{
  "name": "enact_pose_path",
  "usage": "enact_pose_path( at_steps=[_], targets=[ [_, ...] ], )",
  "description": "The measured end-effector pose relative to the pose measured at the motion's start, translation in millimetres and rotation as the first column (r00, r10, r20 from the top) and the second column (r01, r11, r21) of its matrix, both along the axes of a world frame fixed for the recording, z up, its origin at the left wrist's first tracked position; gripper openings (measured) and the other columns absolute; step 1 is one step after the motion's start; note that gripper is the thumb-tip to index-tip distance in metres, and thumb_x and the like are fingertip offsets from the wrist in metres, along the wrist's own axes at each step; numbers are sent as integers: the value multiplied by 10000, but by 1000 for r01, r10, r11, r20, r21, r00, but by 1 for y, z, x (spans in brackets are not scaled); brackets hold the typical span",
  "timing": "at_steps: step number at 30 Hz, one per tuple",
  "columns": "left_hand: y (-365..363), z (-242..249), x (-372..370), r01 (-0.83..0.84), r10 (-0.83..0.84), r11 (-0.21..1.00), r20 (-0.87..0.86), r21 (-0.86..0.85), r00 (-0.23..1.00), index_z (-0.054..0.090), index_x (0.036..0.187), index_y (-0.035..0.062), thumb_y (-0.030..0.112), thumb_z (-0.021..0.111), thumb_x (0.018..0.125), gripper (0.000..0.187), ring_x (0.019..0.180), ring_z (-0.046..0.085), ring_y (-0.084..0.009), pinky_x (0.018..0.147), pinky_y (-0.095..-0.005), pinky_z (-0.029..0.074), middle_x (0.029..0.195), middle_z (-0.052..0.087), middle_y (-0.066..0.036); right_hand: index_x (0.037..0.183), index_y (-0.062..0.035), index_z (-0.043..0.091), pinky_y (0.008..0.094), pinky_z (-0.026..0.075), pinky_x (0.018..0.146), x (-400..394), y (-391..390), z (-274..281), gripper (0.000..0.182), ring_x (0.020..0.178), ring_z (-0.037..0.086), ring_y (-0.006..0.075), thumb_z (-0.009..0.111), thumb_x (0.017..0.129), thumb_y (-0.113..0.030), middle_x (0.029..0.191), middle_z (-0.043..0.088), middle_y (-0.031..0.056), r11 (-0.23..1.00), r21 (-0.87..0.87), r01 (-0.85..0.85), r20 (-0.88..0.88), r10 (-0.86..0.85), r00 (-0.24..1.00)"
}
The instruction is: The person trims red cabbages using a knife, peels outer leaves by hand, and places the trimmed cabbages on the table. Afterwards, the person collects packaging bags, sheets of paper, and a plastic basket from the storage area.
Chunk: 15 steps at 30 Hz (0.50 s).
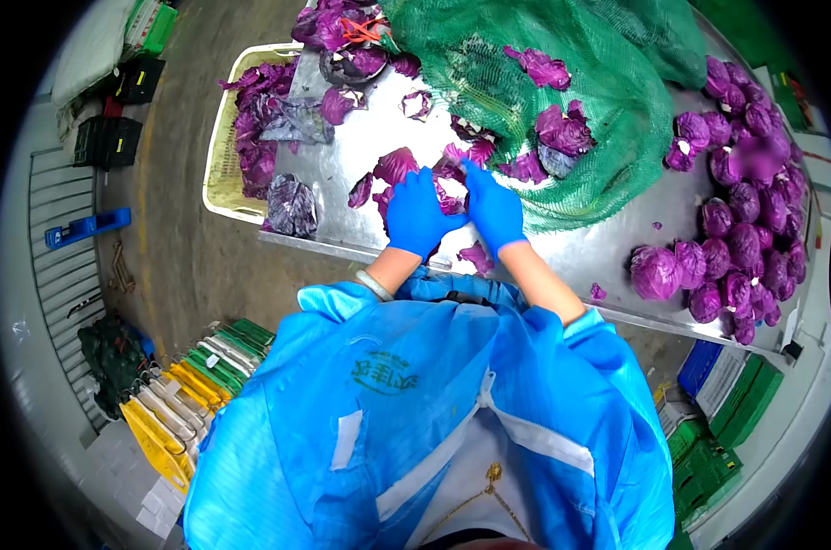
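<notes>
Where both blue-gloved hands meet over the tabletop, loose purple cabbage leaves lie beneath and just beyond the fingers.

Item: left hand. Fingers close together, pointing away from the body, thumb turned toward the other hand. Whether anything is pinched: cannot tell, the back of the glove hides it.

Item: right hand. Fingers reaching forward and slightly inward, tips by a leaf; grip cannot be told.

Item: broad leaf. Directly ahead of the left fingertips, that hand being the nearer; near part covered, so its long axis is uncertain.

Item: pale-ribbed leaf piece. Between the two hands, partly hidden.

Item: small leaf. Left of the left hand, apart from it, long axis running roughly away from the body.

Item: green mesh. Spread beyond and right of the right hand, leaves upon it.

Item: cabbage heads. Massed at far right, well apart from both hands.

Item: cream crate. Left end, leaf-filled.
</notes>
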<state>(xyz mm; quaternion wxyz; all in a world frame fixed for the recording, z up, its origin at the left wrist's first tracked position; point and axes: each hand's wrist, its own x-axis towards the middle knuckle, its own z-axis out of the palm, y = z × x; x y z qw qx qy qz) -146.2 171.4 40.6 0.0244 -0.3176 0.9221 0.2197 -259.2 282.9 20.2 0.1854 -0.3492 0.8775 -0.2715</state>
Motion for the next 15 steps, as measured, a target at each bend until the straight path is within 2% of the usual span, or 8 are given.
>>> enact_pose_path(
  at_steps=[1, 2, 5, 6, 9, 11, 13, 15],
  targets=[
    [3, 3, 0, 13, -13, 1000, 8, -11, 1000, 414, 1342, -39, 610, 809, 581, 1075, 1053, 560, -401, 873, -475, 488, 1198, 529, -244, 1407, -210, 474, 462, 517, 774, -6, -2, -6, 444, 904, 647, 390, 494, 963, -211, 1116, 646, 166, 995, -48, 93, 67, -89, 994],
    [5, -9, 7, 16, -20, 997, -50, -74, 999, 408, 1354, -41, 612, 804, 587, 1083, 1077, 544, -403, 879, -478, 481, 1217, 518, -249, 1331, -163, 535, 460, 499, 850, -15, -5, -7, 392, 994, 636, 394, 531, 959, -288, 1114, 653, 186, 992, 26, 121, 158, -124, 980],
    [-1, -12, 19, -4, 10, 999, -98, 53, 995, 389, 1380, -31, 612, 807, 586, 1103, 1143, 518, -391, 927, -472, 462, 1291, 480, -256, 1235, -128, 577, 462, 504, 818, -8, -2, -8, 392, 984, 638, 376, 588, 904, -337, 1104, 660, 173, 994, -88, 64, 185, -47, 982],
    [-3, -13, 27, 42, -33, 998, -149, 54, 988, 386, 1380, -32, 599, 818, 587, 1101, 1157, 515, -394, 944, -473, 456, 1293, 479, -255, 1189, -115, 590, 453, 506, 815, -3, 0, -6, 451, 986, 638, 375, 650, 847, -403, 1068, 669, 173, 990, -78, 117, 284, -91, 955],
    [-6, -24, 41, 97, -91, 995, -284, 5, 955, 376, 1387, -29, 566, 849, 577, 1111, 1215, 487, -399, 1007, -464, 427, 1315, 467, -255, 1104, -107, 630, 461, 511, 794, -2, -6, -22, 390, 932, 646, 387, 630, 809, -362, 1017, 672, 197, 990, 48, 133, 207, -140, 968],
    [0, -33, 49, 68, -69, 998, -311, -17, 948, 374, 1390, -28, 556, 861, 570, 1117, 1238, 476, -396, 1028, -460, 415, 1336, 458, -254, 1039, -91, 668, 475, 518, 777, -23, -5, -46, 347, 877, 650, 407, 620, 786, -324, 955, 678, 218, 960, 93, 265, 268, -280, 922],
    [-9, -44, 67, 23, 81, 972, -430, 232, 899, 364, 1401, 18, 414, 913, 572, 1070, 1274, 464, -349, 1051, -445, 406, 1373, 449, -218, 1019, -57, 678, 489, 515, 748, -24, -2, -53, 373, 840, 646, 429, 636, 762, -323, 910, 672, 248, 966, -14, 260, 202, -251, 947],
    [-23, -31, 76, -89, 327, 810, -321, 580, 889, 339, 1412, 55, 386, 927, 563, 1084, 1273, 466, -352, 1067, -449, 400, 1360, 462, -215, 1019, -55, 678, 489, 510, 744, -18, 0, -43, 383, 840, 647, 427, 654, 745, -322, 903, 669, 254, 969, -74, 234, 251, -209, 945]
  ],
)
